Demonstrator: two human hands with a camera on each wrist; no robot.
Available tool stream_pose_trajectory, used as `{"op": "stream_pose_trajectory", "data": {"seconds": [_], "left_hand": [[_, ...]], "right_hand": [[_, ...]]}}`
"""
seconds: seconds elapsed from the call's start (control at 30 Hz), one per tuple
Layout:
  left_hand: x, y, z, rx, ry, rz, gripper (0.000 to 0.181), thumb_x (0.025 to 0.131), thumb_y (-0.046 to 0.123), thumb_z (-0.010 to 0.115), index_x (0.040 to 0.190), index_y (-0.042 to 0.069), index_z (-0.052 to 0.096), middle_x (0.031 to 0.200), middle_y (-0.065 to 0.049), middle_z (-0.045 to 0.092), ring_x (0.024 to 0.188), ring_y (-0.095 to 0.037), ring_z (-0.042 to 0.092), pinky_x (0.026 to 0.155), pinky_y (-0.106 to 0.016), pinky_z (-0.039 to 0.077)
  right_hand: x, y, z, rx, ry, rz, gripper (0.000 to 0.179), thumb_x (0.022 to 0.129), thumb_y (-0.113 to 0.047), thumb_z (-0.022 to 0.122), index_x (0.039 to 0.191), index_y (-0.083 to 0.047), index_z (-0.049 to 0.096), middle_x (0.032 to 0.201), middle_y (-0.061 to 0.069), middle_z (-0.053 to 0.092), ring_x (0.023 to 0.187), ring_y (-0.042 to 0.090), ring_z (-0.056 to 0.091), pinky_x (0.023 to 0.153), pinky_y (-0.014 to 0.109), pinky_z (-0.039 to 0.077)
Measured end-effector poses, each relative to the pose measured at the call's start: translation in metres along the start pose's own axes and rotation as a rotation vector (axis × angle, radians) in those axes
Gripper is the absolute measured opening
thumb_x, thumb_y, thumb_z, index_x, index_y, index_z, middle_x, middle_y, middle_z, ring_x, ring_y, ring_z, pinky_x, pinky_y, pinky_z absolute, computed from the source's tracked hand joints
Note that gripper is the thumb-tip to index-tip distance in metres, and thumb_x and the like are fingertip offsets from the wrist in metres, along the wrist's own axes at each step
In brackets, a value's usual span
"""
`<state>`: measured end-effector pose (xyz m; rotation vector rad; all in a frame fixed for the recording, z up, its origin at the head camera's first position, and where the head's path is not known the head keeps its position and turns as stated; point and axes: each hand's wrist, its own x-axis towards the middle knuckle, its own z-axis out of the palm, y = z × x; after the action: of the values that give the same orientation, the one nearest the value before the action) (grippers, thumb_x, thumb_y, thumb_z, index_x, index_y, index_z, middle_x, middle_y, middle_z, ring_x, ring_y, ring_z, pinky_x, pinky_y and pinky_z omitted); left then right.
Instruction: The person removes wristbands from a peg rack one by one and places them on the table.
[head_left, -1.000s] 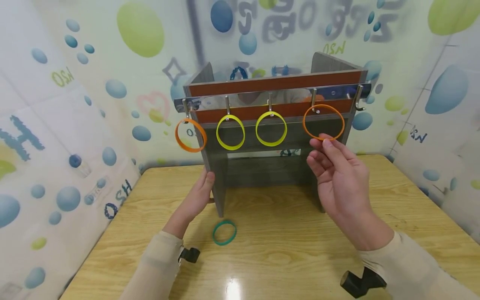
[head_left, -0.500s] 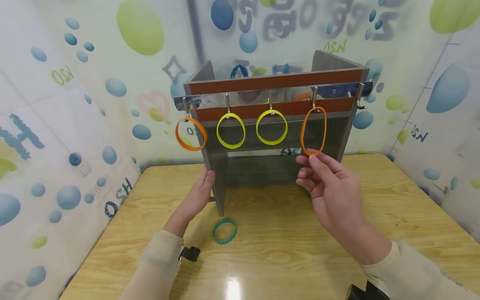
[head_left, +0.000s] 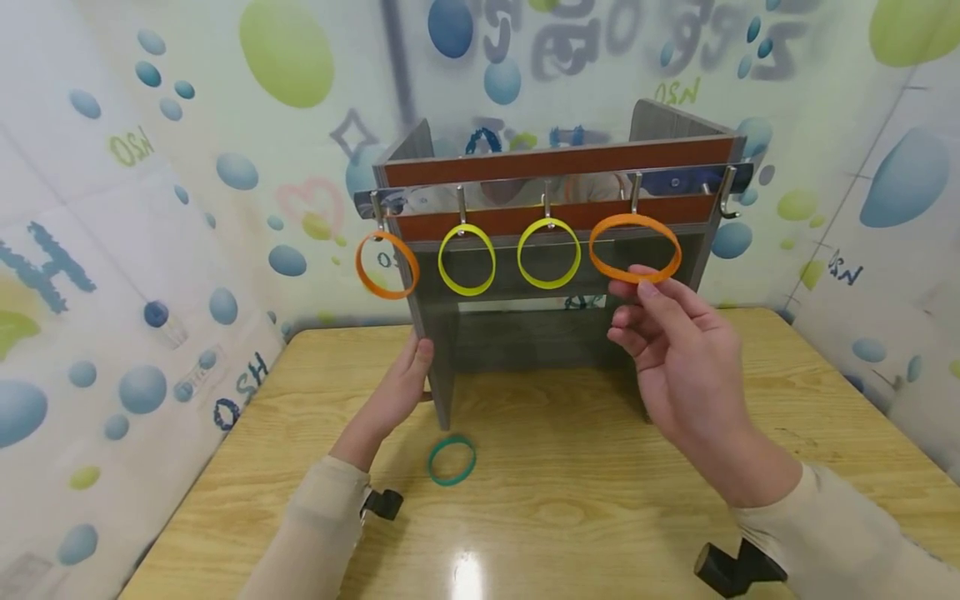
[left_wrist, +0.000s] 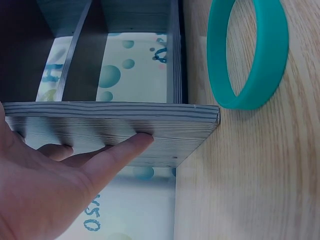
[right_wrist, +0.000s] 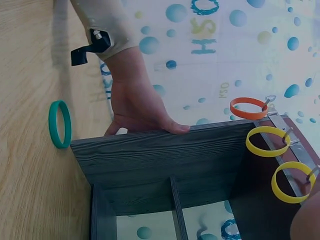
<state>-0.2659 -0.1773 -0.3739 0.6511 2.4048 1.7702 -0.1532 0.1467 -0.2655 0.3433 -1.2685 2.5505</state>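
One orange band (head_left: 634,220) pinched atop right hand (head_left: 686,362), uncurled left hand (head_left: 393,385) against grey panel (left_wrist: 185,131)

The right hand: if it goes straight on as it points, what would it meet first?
Past the orange band it pinches, the right hand would probably meet the rack first; depth is unclear.

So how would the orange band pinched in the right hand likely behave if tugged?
The orange band will probably flex: it shows as a wide oval beside rounder yellow bands, though viewing angle may contribute. Its thin wall suggests it is light. Its matte, rubbery look hints it won't slip easily from the right hand.
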Motion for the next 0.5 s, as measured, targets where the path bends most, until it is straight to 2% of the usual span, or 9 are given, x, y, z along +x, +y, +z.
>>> {"op": "stream_pose_trajectory", "data": {"seconds": [0.2,0.5], "left_hand": [[0.0,0.0,-0.001,0.003,0.001,0.0,0.062,0.113,0.059,0.018,0.171,0.044,0.002,0.177,-0.015,0.021,0.152,-0.054,0.039,0.1,-0.074,0.054],[-0.002,0.002,0.0,-0.012,0.005,-0.008,0.061,0.114,0.056,0.018,0.171,0.042,0.005,0.174,-0.02,0.025,0.148,-0.055,0.044,0.101,-0.073,0.055]], "right_hand": [[-0.01,0.007,-0.004,-0.068,-0.029,0.059,0.026,0.103,-0.015,0.072,0.125,0.001,0.073,0.101,0.006,0.08,0.071,0.014,0.067,0.072,0.022,0.064],[-0.034,0.043,-0.018,-0.291,-0.08,0.163,0.018,0.107,-0.016,0.067,0.118,-0.006,0.077,0.095,0.0,0.076,0.073,0.014,0.069,0.075,0.028,0.067]]}}
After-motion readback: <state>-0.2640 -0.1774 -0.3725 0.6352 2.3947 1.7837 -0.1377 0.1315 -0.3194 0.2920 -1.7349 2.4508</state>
